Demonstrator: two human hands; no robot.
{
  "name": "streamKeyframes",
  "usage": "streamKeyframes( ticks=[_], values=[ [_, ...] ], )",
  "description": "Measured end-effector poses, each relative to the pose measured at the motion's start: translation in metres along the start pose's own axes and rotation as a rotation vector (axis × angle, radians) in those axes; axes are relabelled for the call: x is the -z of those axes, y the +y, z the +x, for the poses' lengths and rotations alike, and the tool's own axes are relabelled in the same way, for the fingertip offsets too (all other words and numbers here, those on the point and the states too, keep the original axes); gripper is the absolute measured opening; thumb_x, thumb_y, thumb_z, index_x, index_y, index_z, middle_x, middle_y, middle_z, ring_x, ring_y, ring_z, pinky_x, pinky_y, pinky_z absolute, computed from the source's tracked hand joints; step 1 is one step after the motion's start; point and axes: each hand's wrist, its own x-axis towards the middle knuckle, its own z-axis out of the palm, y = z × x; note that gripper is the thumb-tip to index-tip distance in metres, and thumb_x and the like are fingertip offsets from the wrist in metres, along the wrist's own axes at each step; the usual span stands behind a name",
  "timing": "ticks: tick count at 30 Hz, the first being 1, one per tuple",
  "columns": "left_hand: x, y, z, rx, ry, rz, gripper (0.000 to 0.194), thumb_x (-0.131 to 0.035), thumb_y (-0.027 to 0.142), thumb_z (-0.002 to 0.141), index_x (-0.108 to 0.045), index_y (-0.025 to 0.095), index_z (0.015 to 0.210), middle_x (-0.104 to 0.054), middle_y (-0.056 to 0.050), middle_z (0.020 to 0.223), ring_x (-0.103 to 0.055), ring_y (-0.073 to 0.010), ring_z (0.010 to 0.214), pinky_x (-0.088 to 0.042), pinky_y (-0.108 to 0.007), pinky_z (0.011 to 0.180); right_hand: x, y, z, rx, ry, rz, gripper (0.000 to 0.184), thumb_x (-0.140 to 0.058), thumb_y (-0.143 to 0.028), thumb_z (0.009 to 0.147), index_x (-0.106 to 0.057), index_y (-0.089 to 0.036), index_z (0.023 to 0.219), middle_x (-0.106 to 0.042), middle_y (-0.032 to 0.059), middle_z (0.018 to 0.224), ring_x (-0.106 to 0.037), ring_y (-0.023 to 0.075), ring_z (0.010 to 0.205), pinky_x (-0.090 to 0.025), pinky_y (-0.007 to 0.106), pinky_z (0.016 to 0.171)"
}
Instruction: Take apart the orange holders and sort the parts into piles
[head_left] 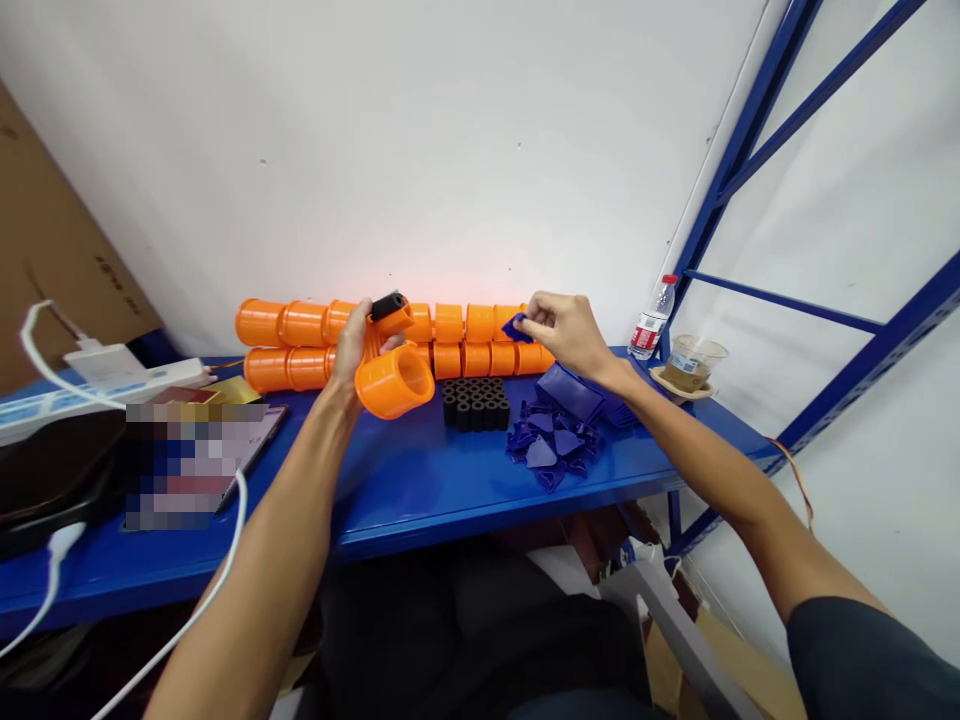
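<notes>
My left hand [355, 345] is closed around an orange plastic cup-shaped part [384, 386], holding it above the shelf with its round opening tilted toward the right. A short black tube [387, 305] sits in the upper section of that part. Off to the right, my right hand [561, 322] pinches a small dark blue plastic piece [514, 328], apart from the orange part. Below it lies a loose pile of similar blue pieces [541, 454]. Several black tubes [477, 408] stand upright in a tight block between the two hands.
Two rows of orange cups [287, 370] lie along the wall. Blue plastic bins [570, 393] sit behind the pile. At the right are a water bottle [651, 322] and a plastic cup [690, 365]. A tablet [255, 440], white cables and a power strip [161, 380] occupy the left.
</notes>
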Motion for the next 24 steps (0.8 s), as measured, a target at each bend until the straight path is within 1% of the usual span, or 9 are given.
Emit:
streamKeyframes(
  ticks=[2,5,7,9,14,18,24],
  values=[
    [0.002,-0.002,0.003,-0.011,0.005,0.000,0.048,-0.028,0.045,0.110,-0.061,0.019,0.088,-0.034,0.005,0.043,-0.030,-0.0102,0.032,-0.031,-0.019,0.035,-0.003,-0.005,-0.015,-0.038,-0.110,0.037,0.015,-0.067,-0.020,0.090,-0.066,-0.017,0.075,-0.064,-0.0019,0.068,-0.053,0.0110,0.065,-0.034,0.027,0.066],
    [0.005,-0.004,0.006,-0.021,0.001,0.015,0.043,-0.038,0.049,0.107,-0.061,0.020,0.087,-0.032,0.006,0.044,-0.032,-0.0103,0.032,-0.032,-0.019,0.035,-0.010,-0.014,-0.038,-0.063,-0.254,0.012,0.013,-0.071,-0.016,0.088,-0.070,-0.016,0.075,-0.067,-0.0020,0.068,-0.056,0.0110,0.064,-0.033,0.026,0.065],
    [0.006,-0.005,0.007,-0.037,-0.013,0.021,0.039,-0.046,0.052,0.104,-0.061,0.021,0.086,-0.032,0.006,0.045,-0.032,-0.0101,0.031,-0.032,-0.020,0.034,-0.015,-0.020,-0.052,-0.094,-0.296,-0.014,0.014,-0.072,-0.017,0.089,-0.071,-0.017,0.075,-0.069,-0.0018,0.068,-0.058,0.0114,0.064,-0.033,0.026,0.065],
    [0.006,-0.007,0.008,-0.044,-0.028,0.024,0.037,-0.050,0.053,0.102,-0.059,0.022,0.085,-0.033,0.007,0.046,-0.032,-0.0100,0.031,-0.032,-0.021,0.034,-0.019,-0.024,-0.065,-0.144,-0.326,-0.035,0.017,-0.072,-0.019,0.091,-0.073,-0.018,0.075,-0.069,-0.0018,0.067,-0.059,0.0118,0.064,-0.033,0.026,0.065],
    [0.006,-0.012,0.008,0.012,-0.045,0.031,0.042,-0.050,0.058,0.103,-0.057,0.022,0.081,-0.032,0.007,0.044,-0.032,-0.0097,0.031,-0.033,-0.021,0.034,-0.024,-0.033,-0.094,-0.266,-0.448,-0.119,0.018,-0.074,-0.024,0.091,-0.077,-0.021,0.074,-0.072,-0.0015,0.067,-0.061,0.0137,0.063,-0.031,0.027,0.062],
    [0.007,-0.015,0.008,0.010,-0.075,0.024,0.043,-0.056,0.060,0.100,-0.056,0.021,0.080,-0.033,0.007,0.044,-0.031,-0.0085,0.030,-0.033,-0.020,0.034,-0.026,-0.041,-0.113,-0.306,-0.461,-0.204,0.023,-0.071,-0.026,0.095,-0.076,-0.023,0.073,-0.075,0.0004,0.072,-0.063,0.0160,0.066,-0.032,0.028,0.063],
    [0.006,-0.015,0.009,0.003,-0.073,0.039,0.045,-0.052,0.058,0.102,-0.055,0.021,0.077,-0.032,0.007,0.043,-0.029,-0.0085,0.031,-0.032,-0.020,0.034,-0.037,-0.045,-0.134,-0.281,-0.483,-0.350,0.029,-0.062,-0.031,0.101,-0.075,-0.023,0.077,-0.080,0.0054,0.084,-0.072,0.0218,0.078,-0.034,0.031,0.066]
  ],
)
